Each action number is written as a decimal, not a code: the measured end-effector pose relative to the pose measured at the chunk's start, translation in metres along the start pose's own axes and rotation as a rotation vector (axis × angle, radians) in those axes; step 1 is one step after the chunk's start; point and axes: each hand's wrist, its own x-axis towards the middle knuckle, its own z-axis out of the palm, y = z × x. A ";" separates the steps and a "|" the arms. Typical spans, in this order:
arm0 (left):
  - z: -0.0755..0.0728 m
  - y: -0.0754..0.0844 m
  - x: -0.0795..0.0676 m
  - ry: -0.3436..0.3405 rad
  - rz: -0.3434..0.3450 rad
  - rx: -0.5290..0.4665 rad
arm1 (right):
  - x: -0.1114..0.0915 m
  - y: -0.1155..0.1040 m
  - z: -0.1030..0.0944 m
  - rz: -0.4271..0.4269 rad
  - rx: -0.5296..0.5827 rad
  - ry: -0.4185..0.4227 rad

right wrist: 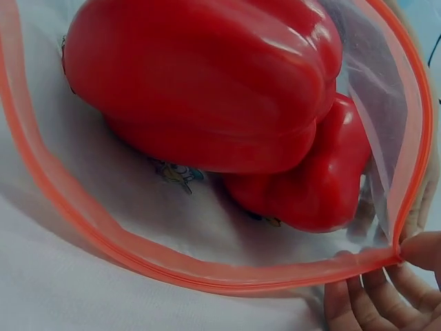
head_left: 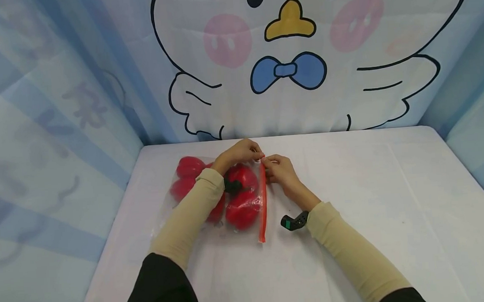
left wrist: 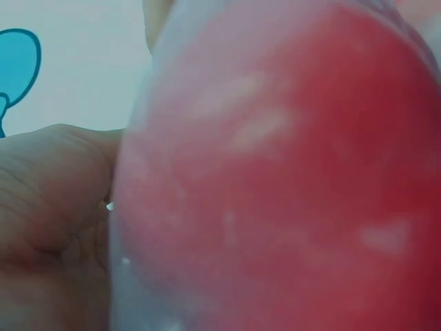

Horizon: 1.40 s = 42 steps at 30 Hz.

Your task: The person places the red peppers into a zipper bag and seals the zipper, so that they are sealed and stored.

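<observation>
A clear zip bag (head_left: 263,209) with an orange-red zip strip lies on the table, holding several red bell peppers (head_left: 242,210). My left hand (head_left: 242,152) reaches over the bag and pinches the far end of its zip edge. At that same corner, my right hand (head_left: 279,169) grips the strip between thumb and fingers. In the right wrist view the bag's mouth gapes, its zip strip (right wrist: 193,279) curving round two bell peppers (right wrist: 207,83). One bell pepper (left wrist: 289,172) behind plastic fills most of the left wrist view, beside part of the left hand (left wrist: 55,200).
The white table (head_left: 365,199) stretches to the right and in front of the bag. A patterned curtain (head_left: 289,106) hangs along the table's back edge and both sides. A black device (head_left: 295,221) is worn at the right wrist.
</observation>
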 end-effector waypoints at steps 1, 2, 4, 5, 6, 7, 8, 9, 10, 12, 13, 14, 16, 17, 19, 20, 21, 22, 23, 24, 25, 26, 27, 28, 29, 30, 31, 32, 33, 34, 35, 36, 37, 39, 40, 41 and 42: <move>0.001 -0.001 0.001 0.010 0.003 -0.003 | 0.000 0.000 0.000 -0.003 -0.008 0.003; 0.002 -0.002 0.001 0.020 0.004 -0.004 | 0.000 0.000 0.000 -0.005 -0.013 0.007; 0.004 -0.003 0.001 0.046 0.011 0.009 | 0.000 0.000 0.001 -0.008 -0.024 0.016; 0.005 0.000 0.001 0.053 -0.012 0.024 | 0.000 0.000 0.001 -0.013 -0.028 0.019; 0.006 0.000 0.000 0.065 -0.010 0.036 | 0.000 0.001 0.001 -0.021 -0.033 0.021; 0.007 0.001 0.001 0.073 -0.013 0.049 | 0.000 0.002 0.001 -0.028 -0.036 0.024; 0.008 0.002 0.001 0.080 -0.015 0.063 | 0.000 0.002 0.002 -0.035 -0.037 0.027; 0.009 0.003 0.001 0.086 -0.019 0.077 | 0.000 0.004 0.002 -0.041 -0.039 0.031; 0.010 0.004 0.001 0.089 -0.024 0.090 | -0.001 0.005 0.003 -0.047 -0.038 0.034; 0.011 0.004 0.001 0.094 -0.033 0.123 | -0.001 0.006 0.004 -0.053 -0.040 0.036; 0.011 0.004 0.001 0.094 -0.042 0.133 | -0.002 0.007 0.004 -0.054 -0.039 0.034; 0.011 0.005 0.001 0.094 -0.050 0.141 | -0.002 0.007 0.005 -0.053 -0.037 0.032; 0.011 0.005 0.001 0.089 -0.058 0.148 | -0.002 0.007 0.005 -0.050 -0.031 0.029; 0.011 0.005 0.001 0.083 -0.056 0.148 | -0.002 0.006 0.005 -0.047 -0.033 0.031; 0.010 0.007 0.001 0.061 -0.051 0.132 | -0.002 0.005 0.005 -0.039 -0.034 0.039; 0.009 0.008 0.000 0.043 -0.047 0.120 | -0.001 0.005 0.004 -0.034 -0.036 0.042; 0.008 0.009 0.000 0.024 -0.042 0.107 | -0.001 0.004 0.004 -0.029 -0.038 0.044; 0.007 0.010 -0.001 0.007 -0.039 0.100 | -0.001 0.004 0.004 -0.025 -0.041 0.046; 0.006 0.011 -0.001 -0.004 -0.036 0.092 | 0.000 0.003 0.003 -0.025 -0.049 0.044; 0.005 0.012 -0.001 -0.012 -0.037 0.082 | 0.000 0.003 0.003 -0.027 -0.050 0.042; 0.004 0.012 -0.001 -0.016 -0.037 0.075 | 0.000 0.003 0.003 -0.028 -0.054 0.039; 0.003 0.013 -0.001 -0.015 -0.039 0.071 | 0.001 0.002 0.003 -0.031 -0.057 0.034; 0.003 0.014 -0.001 -0.008 -0.039 0.071 | 0.001 0.002 0.003 -0.034 -0.062 0.032; 0.003 0.014 -0.001 0.003 -0.043 0.072 | 0.001 0.001 0.003 -0.038 -0.066 0.031; 0.003 0.014 0.000 0.014 -0.047 0.071 | 0.001 0.000 0.003 -0.043 -0.068 0.029; 0.003 0.015 0.000 0.023 -0.056 0.071 | 0.001 0.000 0.003 -0.047 -0.065 0.030; 0.004 0.015 0.001 0.032 -0.061 0.079 | 0.002 0.000 0.003 -0.051 -0.066 0.031; 0.005 0.014 0.002 0.038 -0.069 0.092 | 0.002 -0.001 0.003 -0.054 -0.065 0.034; 0.006 0.014 0.004 0.041 -0.079 0.106 | 0.003 -0.001 0.003 -0.056 -0.063 0.038; 0.006 0.013 0.006 0.039 -0.091 0.123 | 0.003 -0.001 0.004 -0.060 -0.057 0.042; 0.007 0.012 0.009 0.036 -0.104 0.142 | 0.004 0.000 0.004 -0.063 -0.053 0.045; 0.008 0.011 0.011 0.031 -0.114 0.161 | 0.004 0.000 0.004 -0.062 -0.049 0.052; 0.009 0.010 0.014 0.024 -0.121 0.175 | 0.003 0.000 0.005 -0.062 -0.048 0.057; 0.009 0.007 0.018 0.009 -0.142 0.200 | 0.002 0.000 0.007 -0.062 -0.037 0.064; 0.010 0.005 0.020 0.015 -0.130 0.210 | 0.001 0.000 0.007 -0.061 -0.033 0.066; 0.010 0.003 0.021 0.014 -0.137 0.213 | 0.000 0.001 0.008 -0.059 -0.032 0.067; 0.011 0.003 0.022 0.014 -0.142 0.216 | -0.002 0.001 0.009 -0.055 -0.030 0.068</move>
